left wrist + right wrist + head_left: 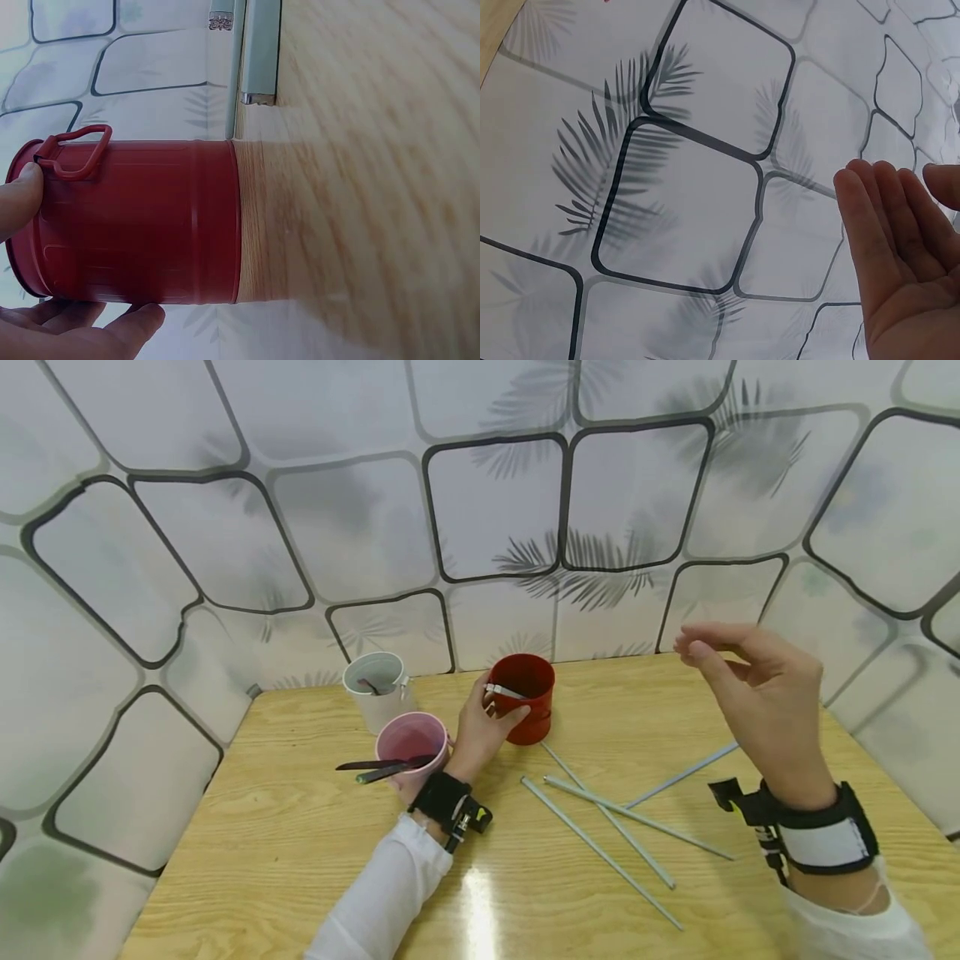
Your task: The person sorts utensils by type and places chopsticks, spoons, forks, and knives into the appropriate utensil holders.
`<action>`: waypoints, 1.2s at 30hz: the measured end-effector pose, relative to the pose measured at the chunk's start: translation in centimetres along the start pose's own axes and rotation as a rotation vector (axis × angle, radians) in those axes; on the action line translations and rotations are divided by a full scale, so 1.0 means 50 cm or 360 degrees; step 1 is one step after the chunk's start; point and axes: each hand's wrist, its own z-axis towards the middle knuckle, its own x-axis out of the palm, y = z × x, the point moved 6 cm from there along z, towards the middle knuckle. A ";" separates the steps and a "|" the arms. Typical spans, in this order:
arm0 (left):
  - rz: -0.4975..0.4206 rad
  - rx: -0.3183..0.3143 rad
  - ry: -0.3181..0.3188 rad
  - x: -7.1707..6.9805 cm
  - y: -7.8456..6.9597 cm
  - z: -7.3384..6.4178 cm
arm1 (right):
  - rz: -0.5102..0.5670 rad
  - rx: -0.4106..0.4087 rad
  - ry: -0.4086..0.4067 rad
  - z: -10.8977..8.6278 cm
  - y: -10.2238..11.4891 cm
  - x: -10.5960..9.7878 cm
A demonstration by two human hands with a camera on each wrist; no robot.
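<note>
My left hand (483, 727) grips a small red metal bucket (535, 718) by its upper part, with the thumb on one side near the rim and the fingers on the other. In the left wrist view the red bucket (150, 225) stands on the table, its small wire handle (79, 154) beside the thumb. A silvery strip (506, 692) shows at its mouth; its kind is unclear. Raised above the table at the right, my right hand (772, 693) holds nothing. Its fingers (870, 217) are extended and slightly bent, with the thumb apart in the right wrist view.
Left of the red bucket stand a pink bucket (408, 735) with dark-handled utensils (386, 768) and a white bucket (382, 702) with something dark inside. Several thin pale green and bluish sticks (600, 852) lie crossed on the wooden table (300, 860). A patterned wall covering (495, 518) rises behind.
</note>
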 end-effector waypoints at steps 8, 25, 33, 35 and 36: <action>0.0011 -0.0012 0.0001 0.000 0.003 0.002 | -0.0182 -0.0008 0.0248 -0.013 -0.020 0.037; -0.0007 -0.0063 -0.0003 0.002 0.002 0.001 | -0.0193 -0.0028 0.0481 -0.037 -0.022 0.095; 0.0005 -0.0056 -0.0007 0.001 0.002 0.000 | -0.0295 0.0023 0.0593 -0.059 -0.040 0.137; 0.0007 -0.0050 -0.0010 0.001 0.000 0.000 | -0.0329 0.0043 0.0633 -0.066 -0.044 0.149; 0.0008 -0.0049 -0.0010 0.001 0.001 -0.001 | -0.0334 0.0057 0.0655 -0.070 -0.046 0.155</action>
